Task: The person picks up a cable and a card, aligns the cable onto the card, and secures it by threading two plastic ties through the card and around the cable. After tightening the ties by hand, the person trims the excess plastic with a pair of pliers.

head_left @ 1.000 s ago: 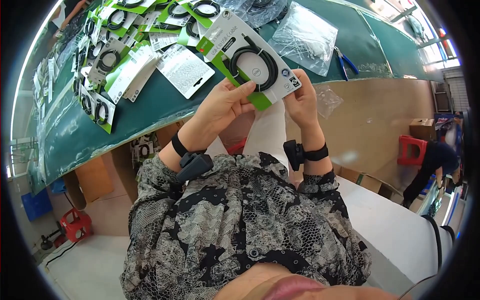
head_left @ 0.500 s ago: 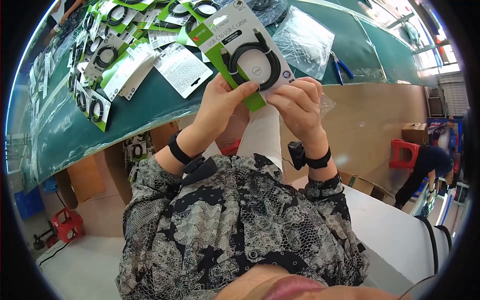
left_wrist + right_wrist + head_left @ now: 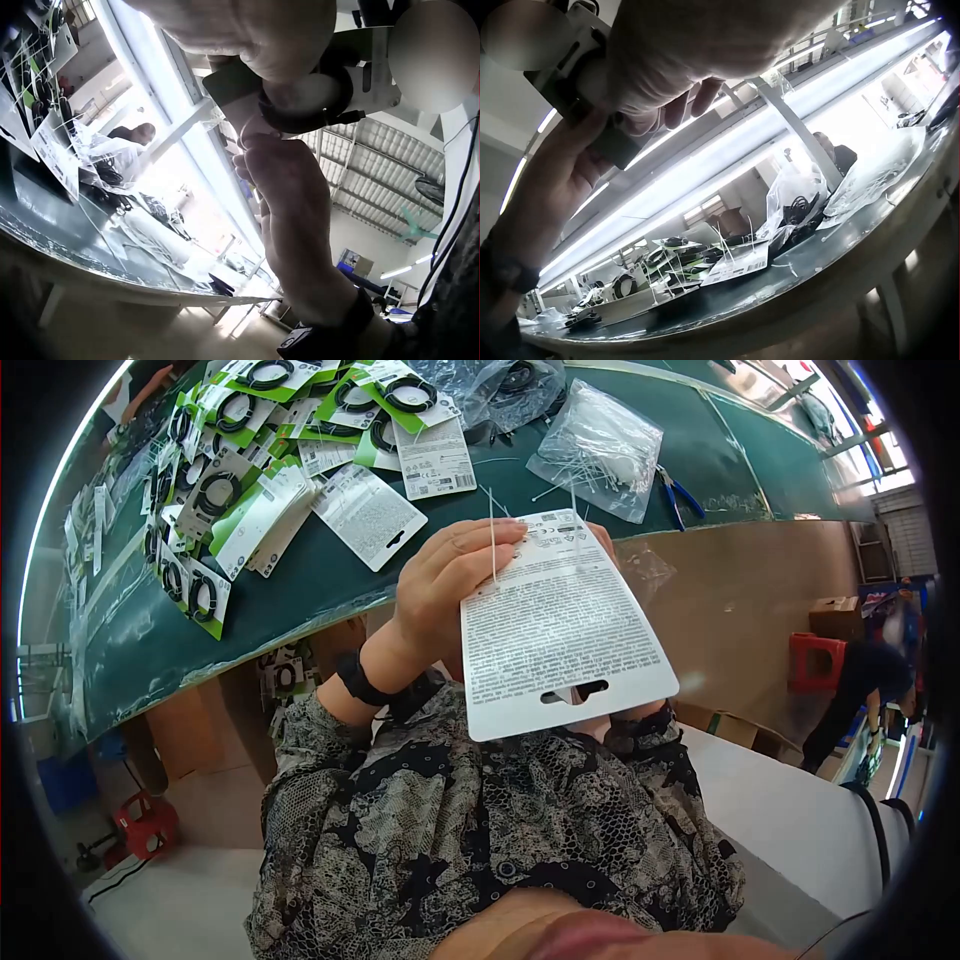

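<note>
A packaged USB-C cable (image 3: pixel 570 630) is held over the lap, the printed white back of its card facing up and the hanger slot toward the body. Two thin white cable ties (image 3: pixel 493 540) stick up through the card near its far end. My left hand (image 3: pixel 440 575) grips the card's far left part, fingers over the back. Most of my right hand (image 3: pixel 289 187) is hidden behind the card in the head view. In the left wrist view, its fingertips pinch at the card beside the black cable coil (image 3: pixel 341 112).
Many carded cables (image 3: pixel 220 490) lie piled on the green table (image 3: pixel 130 650). A loose card (image 3: pixel 368 518) lies near the edge. Farther right are a bag of white cable ties (image 3: pixel 605 445) and blue-handled pliers (image 3: pixel 680 498). Another person (image 3: pixel 865 690) bends at the right, by a red stool (image 3: pixel 815 660).
The card has been flipped from its cable side to its printed back and brought lower, toward the body. The left hand's fingers now lie over the back; the right hand has gone behind it.
</note>
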Demonstrator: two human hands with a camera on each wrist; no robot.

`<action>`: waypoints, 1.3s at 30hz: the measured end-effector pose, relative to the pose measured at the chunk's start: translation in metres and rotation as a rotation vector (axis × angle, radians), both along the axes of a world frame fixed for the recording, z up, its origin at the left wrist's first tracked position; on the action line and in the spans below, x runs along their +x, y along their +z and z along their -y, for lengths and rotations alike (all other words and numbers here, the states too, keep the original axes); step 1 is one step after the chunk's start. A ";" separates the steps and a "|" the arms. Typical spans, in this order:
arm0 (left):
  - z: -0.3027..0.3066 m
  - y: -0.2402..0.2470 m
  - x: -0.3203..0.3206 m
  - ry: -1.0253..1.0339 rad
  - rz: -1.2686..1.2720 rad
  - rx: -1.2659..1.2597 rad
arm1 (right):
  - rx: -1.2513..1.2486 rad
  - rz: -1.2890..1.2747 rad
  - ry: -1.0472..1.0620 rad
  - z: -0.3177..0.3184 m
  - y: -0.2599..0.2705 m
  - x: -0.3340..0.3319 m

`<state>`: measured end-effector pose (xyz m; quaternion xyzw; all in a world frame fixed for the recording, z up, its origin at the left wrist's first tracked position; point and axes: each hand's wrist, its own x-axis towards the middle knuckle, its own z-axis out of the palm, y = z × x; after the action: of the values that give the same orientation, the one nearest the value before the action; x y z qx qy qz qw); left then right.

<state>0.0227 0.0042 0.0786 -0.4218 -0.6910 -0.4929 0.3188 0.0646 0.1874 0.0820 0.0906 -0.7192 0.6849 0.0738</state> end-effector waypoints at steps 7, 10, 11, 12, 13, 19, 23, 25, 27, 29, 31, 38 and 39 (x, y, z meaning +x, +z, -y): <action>-0.001 0.003 0.003 -0.041 0.106 0.037 | -0.254 0.076 -0.024 0.008 -0.017 0.005; -0.003 0.005 0.002 -0.078 0.172 0.071 | 0.007 -0.220 -0.039 0.010 -0.049 -0.008; -0.002 0.004 0.003 -0.071 0.164 0.068 | 0.139 -0.362 -0.044 0.010 -0.055 -0.011; -0.002 0.004 0.003 -0.063 0.158 0.064 | 0.138 -0.361 -0.046 0.009 -0.057 -0.012; -0.001 0.003 0.004 -0.056 0.150 0.061 | -0.036 -0.265 0.008 0.009 -0.057 -0.014; -0.006 0.002 0.006 -0.041 0.080 0.110 | -1.049 0.342 0.343 0.007 -0.056 -0.020; -0.007 0.001 0.006 -0.076 0.048 0.115 | -1.061 0.336 0.302 0.006 -0.061 -0.014; -0.007 0.003 0.006 -0.077 0.023 0.106 | -1.069 0.330 0.279 0.006 -0.062 -0.011; -0.006 0.004 0.006 -0.066 0.006 0.100 | -1.077 0.327 0.255 0.009 -0.062 -0.007; -0.006 0.006 0.005 -0.044 -0.036 0.090 | -1.082 0.322 0.234 0.009 -0.062 -0.005; -0.005 0.008 0.005 -0.032 -0.033 0.083 | -1.086 0.316 0.213 0.009 -0.062 -0.004; -0.001 0.009 0.006 -0.017 -0.049 0.047 | -1.112 0.281 0.129 0.010 -0.061 0.002; -0.001 0.009 0.006 -0.022 -0.048 0.050 | -1.117 0.277 0.117 0.010 -0.061 0.002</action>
<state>0.0287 0.0052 0.0871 -0.4332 -0.6657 -0.5033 0.3404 0.0670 0.1775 0.0213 -0.0129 -0.2456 0.9690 -0.0222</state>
